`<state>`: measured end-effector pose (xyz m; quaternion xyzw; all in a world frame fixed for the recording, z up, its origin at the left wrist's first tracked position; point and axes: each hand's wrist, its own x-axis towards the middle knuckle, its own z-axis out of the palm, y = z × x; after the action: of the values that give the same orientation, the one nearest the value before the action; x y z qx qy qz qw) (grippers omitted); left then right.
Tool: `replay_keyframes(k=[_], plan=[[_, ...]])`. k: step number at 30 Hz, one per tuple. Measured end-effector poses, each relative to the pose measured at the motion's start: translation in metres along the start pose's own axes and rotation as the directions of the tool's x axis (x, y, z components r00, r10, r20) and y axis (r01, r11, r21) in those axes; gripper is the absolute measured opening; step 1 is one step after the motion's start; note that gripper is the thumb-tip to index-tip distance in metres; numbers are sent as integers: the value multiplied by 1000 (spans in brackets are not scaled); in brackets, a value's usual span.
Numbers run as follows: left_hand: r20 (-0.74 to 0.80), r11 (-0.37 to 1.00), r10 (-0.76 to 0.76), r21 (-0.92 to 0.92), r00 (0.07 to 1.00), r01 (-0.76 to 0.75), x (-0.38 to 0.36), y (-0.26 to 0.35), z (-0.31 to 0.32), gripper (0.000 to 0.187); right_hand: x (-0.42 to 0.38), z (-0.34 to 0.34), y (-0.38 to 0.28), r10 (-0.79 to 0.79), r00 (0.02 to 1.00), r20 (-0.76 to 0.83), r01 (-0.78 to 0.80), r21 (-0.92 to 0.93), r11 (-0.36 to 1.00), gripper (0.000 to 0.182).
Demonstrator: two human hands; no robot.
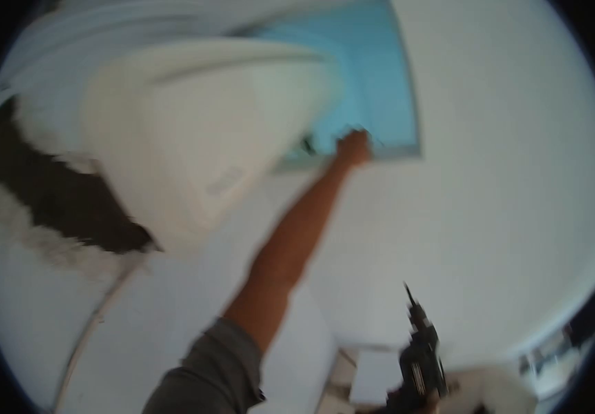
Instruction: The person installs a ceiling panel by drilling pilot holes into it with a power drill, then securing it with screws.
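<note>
My left arm reaches up to the lower edge of a blue-lit opening (373,76) in the wall. My left hand (354,147) is there with its fingers curled closed; blur hides what is in them. A small dark item (308,143) shows just left of that hand. At the bottom right, my right hand (435,403), mostly cut off by the frame, is closed around a black power drill (418,362). The drill's thin bit points upward, touching nothing that I can see.
A large white casing (194,131), blurred and looking like an air-conditioner unit, stands out left of my left arm. Beside it a ragged dark hole (63,193) breaks the wall. A thin pipe or cable (91,324) runs down. Blurred objects (552,362) lie at the lower right.
</note>
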<state>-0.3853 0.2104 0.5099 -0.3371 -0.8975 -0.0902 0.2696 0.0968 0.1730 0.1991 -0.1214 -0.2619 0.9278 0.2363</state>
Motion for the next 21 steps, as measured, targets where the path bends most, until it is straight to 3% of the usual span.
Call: replay_keyframes(k=[1,3,5,7,9,10,11,12,13,14,16,18,19,20,21], plan=[[-10,993,-4,122,1000,6,-3,10,-2,27,28,18,4,20,993,118,-23,22,1000,81],[85,998,-58,-16,995,59,-26,39,-39,33,55,45,9,33,960,278,-51,58,997,81],[132,996,-46,-68,990,56,-33,51,-49,33,59,54,2,19,940,341,-46,72,996,81],[56,992,-30,-123,998,37,-30,48,-35,32,60,55,-11,-27,939,344,9,54,999,81],[-199,950,92,-278,976,-146,-23,26,2,30,38,37,-16,-66,958,278,51,59,997,81],[-252,955,182,-185,950,-232,-22,24,3,26,18,26,-17,-81,972,218,71,53,996,81],[-312,928,118,-302,943,-216,-22,23,7,21,-6,15,-19,-88,984,152,83,42,996,81],[-324,928,145,-285,935,-242,-13,15,16,21,-29,6,-20,-86,992,93,84,26,996,81],[-288,957,148,-200,946,-211,-25,26,-7,21,-49,1,-21,-75,996,47,75,9,997,82],[-223,942,38,-316,974,-109,-28,26,-15,20,-57,4,-19,-63,998,-1,63,-11,998,82],[-450,965,59,-204,891,-167,-45,38,-35,17,-49,10,-8,-169,946,-277,170,-20,985,81],[-584,915,-4,-330,812,-233,-57,45,-41,17,-53,12,-8,-166,940,-298,163,-34,986,80],[-737,879,95,-253,669,-404,-66,48,-40,14,-53,14,-9,-175,942,-288,173,-31,984,79],[-590,709,-121,-614,799,-346,-90,66,-38,11,-59,23,-20,-154,958,-242,131,-109,985,77],[-319,642,-130,-749,939,-166,-113,68,-32,16,-54,-25,-1,-62,966,-251,67,14,998,76]])
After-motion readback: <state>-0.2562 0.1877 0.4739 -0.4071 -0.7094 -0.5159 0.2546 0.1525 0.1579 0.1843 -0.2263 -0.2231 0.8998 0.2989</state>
